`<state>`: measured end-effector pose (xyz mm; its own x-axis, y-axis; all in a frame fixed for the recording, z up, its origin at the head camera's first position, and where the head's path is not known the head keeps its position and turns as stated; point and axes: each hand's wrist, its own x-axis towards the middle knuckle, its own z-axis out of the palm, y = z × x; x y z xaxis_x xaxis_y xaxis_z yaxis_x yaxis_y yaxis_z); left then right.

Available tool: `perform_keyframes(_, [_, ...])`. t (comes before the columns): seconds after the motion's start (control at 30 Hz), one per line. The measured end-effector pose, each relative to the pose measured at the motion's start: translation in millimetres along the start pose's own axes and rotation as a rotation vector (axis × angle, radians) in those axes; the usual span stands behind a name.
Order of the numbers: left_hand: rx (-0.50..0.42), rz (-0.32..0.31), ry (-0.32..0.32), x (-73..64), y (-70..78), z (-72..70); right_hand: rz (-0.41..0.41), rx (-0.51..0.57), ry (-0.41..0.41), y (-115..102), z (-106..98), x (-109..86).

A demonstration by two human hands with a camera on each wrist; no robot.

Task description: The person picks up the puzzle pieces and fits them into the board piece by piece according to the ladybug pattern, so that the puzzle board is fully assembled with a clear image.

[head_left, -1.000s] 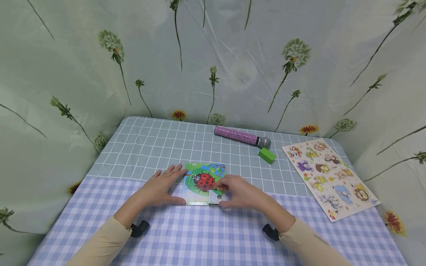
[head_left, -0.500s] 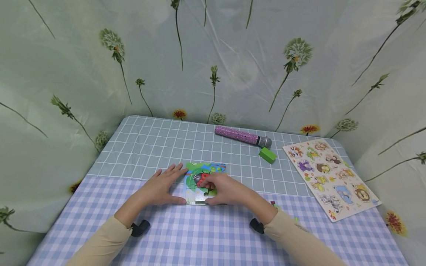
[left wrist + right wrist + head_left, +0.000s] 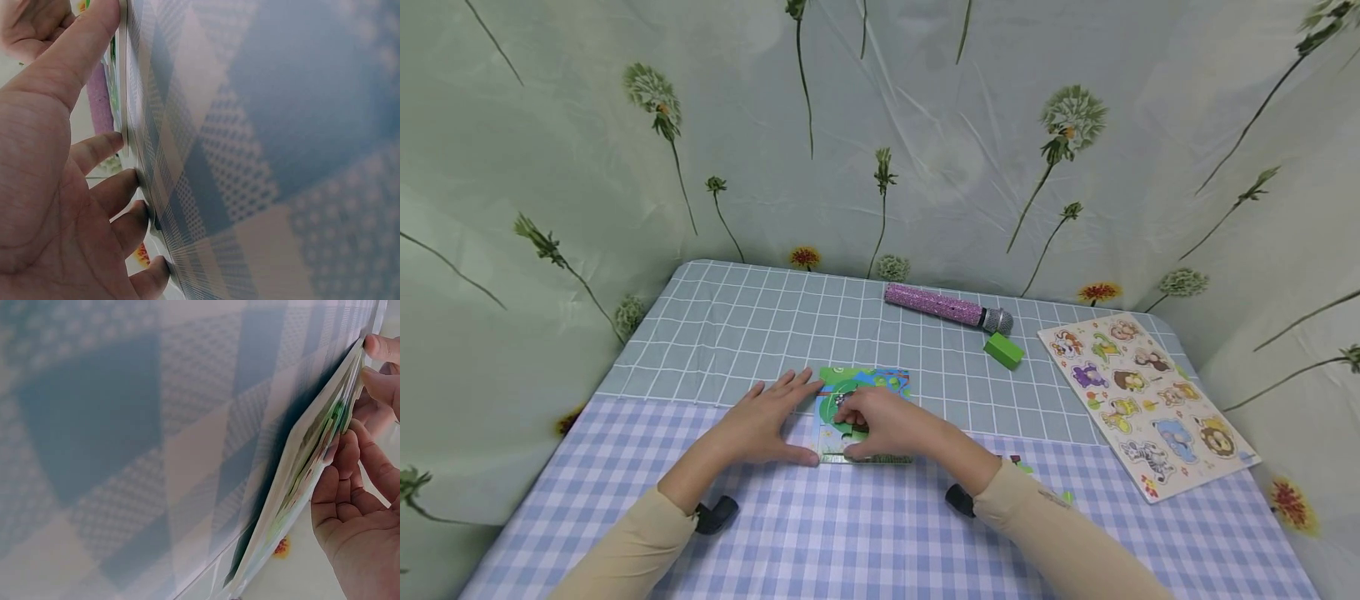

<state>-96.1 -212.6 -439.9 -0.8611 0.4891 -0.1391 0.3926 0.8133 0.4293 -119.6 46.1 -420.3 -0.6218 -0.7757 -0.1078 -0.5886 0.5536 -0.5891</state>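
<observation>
A square ladybug jigsaw puzzle (image 3: 830, 417) lies flat in front of me in the head view, its middle and lower right covered by my right hand (image 3: 887, 423). That hand has curled fingers and pinches a puzzle piece (image 3: 344, 420) low over the board in the right wrist view; the fingers hide most of the piece. My left hand (image 3: 758, 429) lies spread along the puzzle's left side, thumb at the lower left corner and index fingertip near the upper left. The left wrist view shows its straight fingers beside the board's edge.
A pink glitter microphone (image 3: 936, 304) lies at the back, a green block (image 3: 1003, 351) beside its head. To the right is an animal puzzle board (image 3: 1142, 400). Small loose pieces (image 3: 1019, 463) show by my right forearm. Floral cloth (image 3: 820, 167) hangs behind the table.
My right hand has moved left across the puzzle, from its right edge to over the ladybug's lower left, uncovering loose pieces beside the forearm. My left hand has stayed in place.
</observation>
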Motion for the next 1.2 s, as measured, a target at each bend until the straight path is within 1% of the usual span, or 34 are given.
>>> perform_keyframes(0.23, [0.002, 0.008, -0.001, 0.7, -1.3, 0.8, -0.018, 0.012, -0.016, 0.9, 4.1, 6.5])
perform_keyframes(0.73, [0.005, 0.011, 0.002, -0.5, -1.1, 0.4, 0.002, 0.05, -0.025, -1.5, 3.8, 7.6])
perform_keyframes(0.97, [0.005, -0.001, 0.004, 0.2, 0.1, 0.5, -0.007, 0.055, -0.029, -1.7, 2.8, 9.0])
perform_keyframes(1.2, [0.009, 0.005, 0.017, 0.6, -0.8, 1.7, -0.017, 0.053, -0.033, -0.3, 2.5, 9.4])
